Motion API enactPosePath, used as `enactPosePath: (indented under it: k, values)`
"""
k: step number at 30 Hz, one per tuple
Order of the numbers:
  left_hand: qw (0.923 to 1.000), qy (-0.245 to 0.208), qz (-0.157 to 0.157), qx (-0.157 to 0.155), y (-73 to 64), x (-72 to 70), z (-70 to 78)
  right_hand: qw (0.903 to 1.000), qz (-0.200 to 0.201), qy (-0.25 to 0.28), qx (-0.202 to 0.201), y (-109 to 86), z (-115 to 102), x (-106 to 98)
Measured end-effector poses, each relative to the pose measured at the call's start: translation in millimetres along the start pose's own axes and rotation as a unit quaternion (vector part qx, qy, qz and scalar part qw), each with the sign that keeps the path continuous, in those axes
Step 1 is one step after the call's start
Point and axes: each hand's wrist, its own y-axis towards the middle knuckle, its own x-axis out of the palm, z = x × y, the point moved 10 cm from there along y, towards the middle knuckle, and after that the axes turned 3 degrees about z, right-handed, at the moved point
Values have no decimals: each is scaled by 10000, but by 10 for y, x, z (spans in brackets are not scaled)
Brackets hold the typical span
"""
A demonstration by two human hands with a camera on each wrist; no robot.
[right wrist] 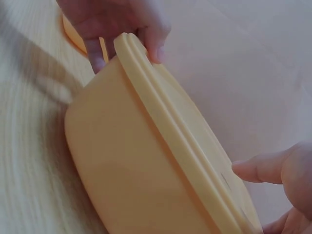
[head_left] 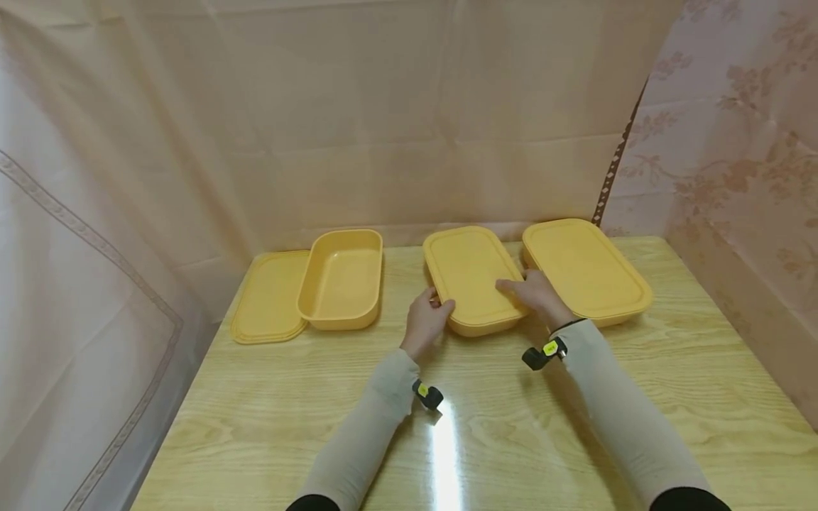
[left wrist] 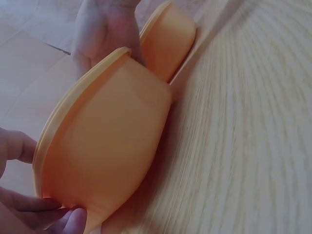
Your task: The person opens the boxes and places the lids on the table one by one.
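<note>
Both hands are on a yellow lidded food container [head_left: 474, 273] in the middle of the table's far side. My left hand [head_left: 426, 323] grips its left side near the front corner, thumb at the lid's rim and fingers curled against the wall in the left wrist view. From the right, my right hand [head_left: 542, 297] holds the opposite side, with the thumb on top of the lid [right wrist: 195, 126] and the fingers down along the side. The lid sits on the rim all round where it shows. The container's base is close over the wood surface.
At the right stands a larger yellow lidded container [head_left: 588, 270], right beside my right hand. To the left are an uncovered yellow container [head_left: 341, 280] and a flat yellow lid [head_left: 271, 294], which it partly overlaps. A curtain [head_left: 409, 128] hangs behind the wooden table [head_left: 498, 426].
</note>
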Motion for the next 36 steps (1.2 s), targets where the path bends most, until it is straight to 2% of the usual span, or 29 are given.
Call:
enactPosePath:
  k: [12,19,24,28,32,36]
  values:
    - [9994,-237,-242,-112,59,-16,-52,9995,109,300,-68,-187,42,63]
    - [9975,-559,-325,-273,81,-13,-73,9994,-4,282,-214,-287,25,60]
    - [9978,-523,-372,-188,111,38,-79,9993,-11,221,-296,-334,37,2]
    - [9978,-493,-377,-227,122,71,-82,9994,45,299,-189,-333,104,-18]
    - [9981,-412,-398,-221,134,94,-63,9984,193,527,-36,-329,171,-31]
    - [9983,-333,-422,-240,137,116,-55,9982,353,483,-88,-343,182,-48]
